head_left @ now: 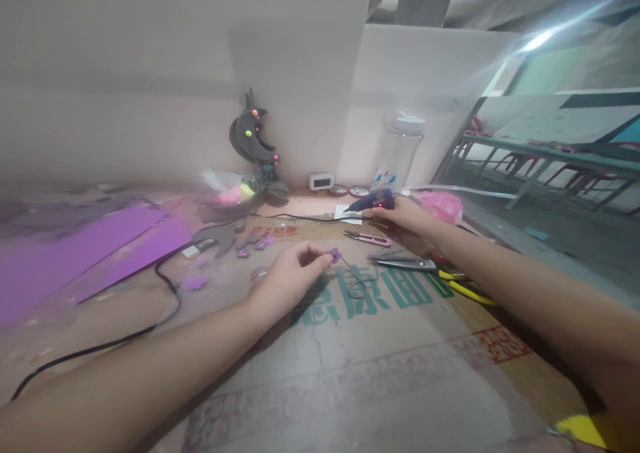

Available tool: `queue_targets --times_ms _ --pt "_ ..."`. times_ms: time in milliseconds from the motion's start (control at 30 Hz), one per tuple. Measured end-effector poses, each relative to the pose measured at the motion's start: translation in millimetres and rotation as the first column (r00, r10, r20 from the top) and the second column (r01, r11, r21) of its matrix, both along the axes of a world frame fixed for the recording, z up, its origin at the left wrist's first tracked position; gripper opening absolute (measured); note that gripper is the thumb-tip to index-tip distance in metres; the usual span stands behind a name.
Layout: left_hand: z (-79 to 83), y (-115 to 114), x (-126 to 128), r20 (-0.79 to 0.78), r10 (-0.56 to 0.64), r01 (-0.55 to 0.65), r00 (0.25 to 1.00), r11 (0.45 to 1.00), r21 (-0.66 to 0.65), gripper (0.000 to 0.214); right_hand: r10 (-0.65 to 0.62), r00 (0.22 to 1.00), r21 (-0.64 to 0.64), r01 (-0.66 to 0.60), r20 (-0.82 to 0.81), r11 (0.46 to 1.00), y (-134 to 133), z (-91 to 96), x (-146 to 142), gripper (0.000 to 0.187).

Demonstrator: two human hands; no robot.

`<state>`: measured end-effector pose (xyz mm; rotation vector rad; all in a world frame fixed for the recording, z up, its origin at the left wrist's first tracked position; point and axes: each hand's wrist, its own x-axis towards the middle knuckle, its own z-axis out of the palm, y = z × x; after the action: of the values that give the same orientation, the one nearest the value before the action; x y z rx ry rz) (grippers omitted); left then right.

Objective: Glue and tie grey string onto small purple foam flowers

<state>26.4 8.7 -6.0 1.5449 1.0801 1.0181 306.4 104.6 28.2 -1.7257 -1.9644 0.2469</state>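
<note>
Between the thumb and fingertips of my left hand (295, 269) is a small purple flower (335, 255), pinched above the cardboard sheet (380, 373). A thin curled wire (356, 295) lies just beyond it; whether it joins the flower I cannot tell. My right hand (400, 214) is closed around a dark blue glue gun (370, 201) with a small red light. Its nozzle points left over a white paper piece (349, 214). Pink-handled thread snips (369, 239) and pliers (407, 263) with yellow handles lie between my hands and the right forearm.
Purple sheets (135, 246) spread at left, near cut purple pieces (194, 283). A black cable (170, 286) winds across the table. Along the wall stand a grey moon ornament (247, 136), a clear bowl (233, 203), a small white digital display (321, 182) and a bottle (397, 149).
</note>
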Motion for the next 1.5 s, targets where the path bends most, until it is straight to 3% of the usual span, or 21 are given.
queue_targets --times_ms 133,233,333,433,667,733,833,933,1500 --pt "-0.1 0.2 -0.3 -0.012 -0.005 0.005 1.0 1.0 0.018 0.025 -0.027 0.966 -0.019 0.034 0.258 0.999 -11.1 6.3 12.1 0.043" --pt "-0.3 -0.1 0.1 -0.007 -0.007 0.007 1.0 1.0 0.019 0.024 -0.122 0.847 0.088 0.089 0.518 0.992 -31.4 10.5 15.5 0.039" --pt "1.3 -1.6 0.5 0.009 -0.027 0.026 1.0 0.999 0.022 0.023 -0.093 0.787 0.225 -0.059 0.61 0.973 -53.5 15.2 6.8 0.031" --pt "3.9 -3.3 0.6 -0.004 -0.028 0.028 1.0 0.999 0.02 0.022 -0.039 0.84 0.272 -0.131 0.541 0.953 -62.1 17.4 -5.8 0.031" --pt "4.8 -3.9 1.5 -0.014 -0.045 0.045 0.999 0.999 0.007 0.021 -0.117 0.856 0.12 0.065 0.503 0.991 -35.7 -3.7 8.0 0.045" --pt "4.9 -3.8 1.6 -0.018 -0.045 0.045 0.999 0.999 0.004 0.02 -0.154 0.895 0.108 0.119 0.419 0.987 -28.7 -6.6 14.8 0.047" --pt "4.7 -3.7 1.3 -0.012 -0.05 0.05 0.999 0.999 0.005 0.021 -0.195 0.955 0.071 0.183 0.222 0.981 -21.1 -4.7 18.8 0.034" --pt "3.8 -3.2 0.8 -0.009 -0.052 0.052 0.999 0.999 0.004 0.022 -0.196 0.974 0.053 0.191 0.114 0.98 -17.0 -1.9 18.8 0.026" --pt "4.6 -3.2 1.0 -0.043 -0.048 0.048 0.998 0.999 0.0 0.024 -0.18 0.979 0.044 0.177 0.095 0.983 -15.8 -4.4 21.3 0.027"
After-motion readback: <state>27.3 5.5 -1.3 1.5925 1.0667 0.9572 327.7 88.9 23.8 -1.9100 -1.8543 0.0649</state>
